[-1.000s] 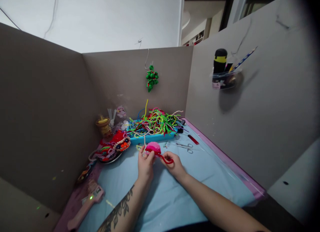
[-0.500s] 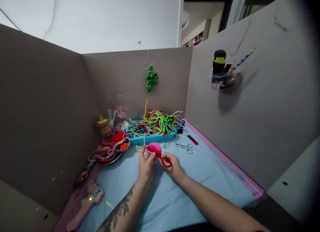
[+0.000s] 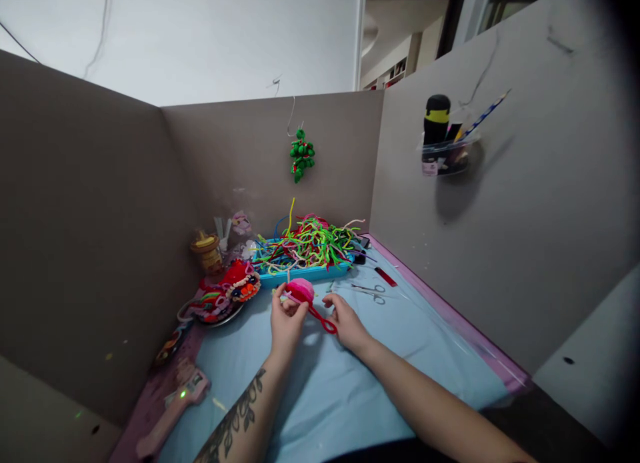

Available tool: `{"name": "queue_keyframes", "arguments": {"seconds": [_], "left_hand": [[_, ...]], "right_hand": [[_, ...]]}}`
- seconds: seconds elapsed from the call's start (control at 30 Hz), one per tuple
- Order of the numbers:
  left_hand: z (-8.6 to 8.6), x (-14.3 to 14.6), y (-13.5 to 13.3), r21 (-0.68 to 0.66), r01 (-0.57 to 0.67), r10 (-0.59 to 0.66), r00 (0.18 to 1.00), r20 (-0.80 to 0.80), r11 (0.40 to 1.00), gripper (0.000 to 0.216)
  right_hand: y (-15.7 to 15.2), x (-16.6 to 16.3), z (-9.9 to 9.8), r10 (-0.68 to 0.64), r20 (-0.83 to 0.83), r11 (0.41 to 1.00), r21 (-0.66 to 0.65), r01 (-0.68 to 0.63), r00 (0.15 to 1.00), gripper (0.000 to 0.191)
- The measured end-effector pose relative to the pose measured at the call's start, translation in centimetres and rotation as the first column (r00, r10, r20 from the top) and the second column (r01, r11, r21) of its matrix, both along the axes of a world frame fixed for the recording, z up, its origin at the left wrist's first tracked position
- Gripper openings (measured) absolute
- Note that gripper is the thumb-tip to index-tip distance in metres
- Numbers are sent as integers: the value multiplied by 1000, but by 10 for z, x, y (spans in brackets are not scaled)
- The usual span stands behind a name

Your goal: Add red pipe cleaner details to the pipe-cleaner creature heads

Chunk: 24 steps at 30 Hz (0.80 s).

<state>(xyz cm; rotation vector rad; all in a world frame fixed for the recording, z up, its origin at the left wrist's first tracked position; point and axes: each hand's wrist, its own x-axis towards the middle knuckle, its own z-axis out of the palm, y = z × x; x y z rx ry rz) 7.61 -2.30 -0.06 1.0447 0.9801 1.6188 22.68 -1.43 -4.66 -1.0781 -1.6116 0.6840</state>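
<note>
My left hand (image 3: 289, 320) is closed in a pinch on a rounded pink and red pipe-cleaner piece (image 3: 301, 290), held above the blue table cover. From its lower edge a twisted red pipe-cleaner tail (image 3: 323, 322) runs out and ends in a small loop. My right hand (image 3: 346, 323) is beside that loop, fingers half curled and apart, with nothing seen between the fingertips. Whether its thumb side touches the loop is hard to tell. Just beyond both hands stands a blue tray (image 3: 310, 274) heaped with colourful pipe cleaners (image 3: 320, 243).
Scissors (image 3: 373, 292) and a red strip (image 3: 385, 276) lie to the right. On the left are a plate of finished pipe-cleaner pieces (image 3: 225, 296), a brown cup (image 3: 207, 251) and a pink glue gun (image 3: 175, 406). Grey panels (image 3: 270, 156) enclose three sides.
My right hand's fingers have come away from the pink and red piece. The red tail has swung straighter, down and right. My left hand has shifted slightly left with the piece.
</note>
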Motion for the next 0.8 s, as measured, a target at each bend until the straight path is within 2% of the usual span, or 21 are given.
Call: {"name": "queue_keyframes", "arguments": {"seconds": [0.13,0.23,0.3,0.37,0.43,0.53,0.7,0.8], "left_hand": [[4,1,-5,21,63,-60,990,-124,998,63],[5,8,-12,31,141,-132,970,-203,990,57],[5,11,-16,30,195,-183,955,-234,980,56],[4,13,-19,22,252,-239,941,-239,968,59],[4,14,-20,16,294,-282,931,-232,956,62],[3,13,-20,9,333,-322,919,-227,943,64],[3,14,-23,6,362,-351,906,-236,932,68],[1,14,-23,-1,388,-379,901,-212,922,67]], "right_hand": [[7,12,5,-195,-84,978,57,200,977,16],[3,15,17,-196,-178,970,107,217,964,15],[-4,15,29,-119,-159,977,160,144,980,16],[-11,15,43,2,-72,982,187,11,997,16],[-16,15,56,88,34,983,158,-93,995,20],[-19,17,71,147,171,982,96,-165,974,22],[-12,20,77,258,348,961,3,-276,902,13],[-6,19,78,277,429,956,-29,-293,860,13]]}}
